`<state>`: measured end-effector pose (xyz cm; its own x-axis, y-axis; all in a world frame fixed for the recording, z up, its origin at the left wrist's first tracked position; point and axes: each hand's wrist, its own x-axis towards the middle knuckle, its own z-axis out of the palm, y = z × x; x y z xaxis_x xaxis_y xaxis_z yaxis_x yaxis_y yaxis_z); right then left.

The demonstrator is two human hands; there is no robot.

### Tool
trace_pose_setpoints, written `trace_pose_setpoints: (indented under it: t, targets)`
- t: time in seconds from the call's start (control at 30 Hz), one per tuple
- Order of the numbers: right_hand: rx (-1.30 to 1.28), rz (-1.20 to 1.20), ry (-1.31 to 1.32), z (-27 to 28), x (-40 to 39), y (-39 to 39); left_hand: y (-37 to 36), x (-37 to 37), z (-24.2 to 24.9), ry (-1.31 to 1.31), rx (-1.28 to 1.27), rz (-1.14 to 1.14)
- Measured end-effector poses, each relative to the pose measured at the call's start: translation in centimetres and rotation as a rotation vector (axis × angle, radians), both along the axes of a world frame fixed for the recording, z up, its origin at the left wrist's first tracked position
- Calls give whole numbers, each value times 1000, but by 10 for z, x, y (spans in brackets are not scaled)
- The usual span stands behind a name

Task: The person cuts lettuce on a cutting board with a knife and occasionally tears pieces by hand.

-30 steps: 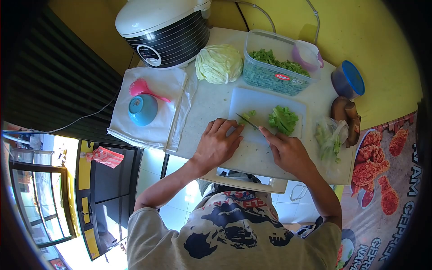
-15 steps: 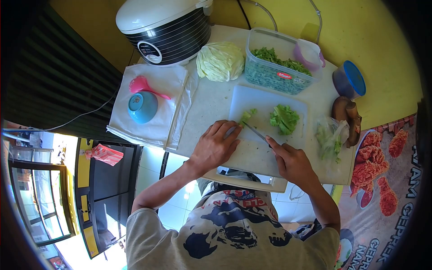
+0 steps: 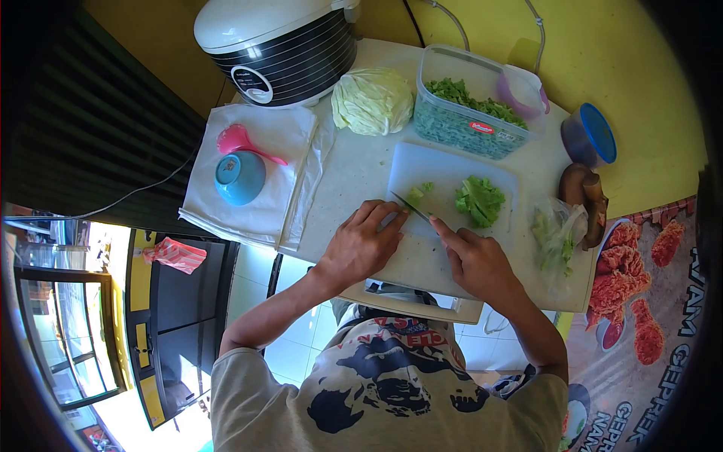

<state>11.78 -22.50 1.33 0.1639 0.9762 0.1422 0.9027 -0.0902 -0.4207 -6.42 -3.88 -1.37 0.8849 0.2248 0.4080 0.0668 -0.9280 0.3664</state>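
My right hand is closed around the handle of a knife, its blade pointing left over the near left part of a white cutting board. My left hand rests at the board's near left corner with its fingers curled together, close to the blade; what lies under the fingertips is hidden. Just beyond the blade are small cut pieces of lettuce. A larger bunch of green lettuce lies on the right half of the board.
Behind the board stand a cabbage and a clear container of chopped greens. A rice cooker, blue bowl and pink ladle are left. At right are a plastic bag, blue-lidded tub and brown object.
The knife and my right hand have moved left and slightly away from me, bringing the blade across the small lettuce pieces. My left hand has barely moved.
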Motion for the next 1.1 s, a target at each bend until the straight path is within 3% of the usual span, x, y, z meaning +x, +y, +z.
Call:
trace_pose_setpoints:
  t: [0.27, 0.47, 0.67, 1.1]
  targets:
    - [143, -157, 123, 2, 8, -9, 9, 1, 3, -24, 16, -35]
    - [-33, -174, 147, 8, 4, -17, 13, 20, 8, -55, -60, 62]
    - [59, -178, 232, 11, -2, -21, 20, 27, 6, -13, -42, 28]
    - [-24, -134, 209, 8, -7, -24, 19, 23, 19, 78, -324, 25]
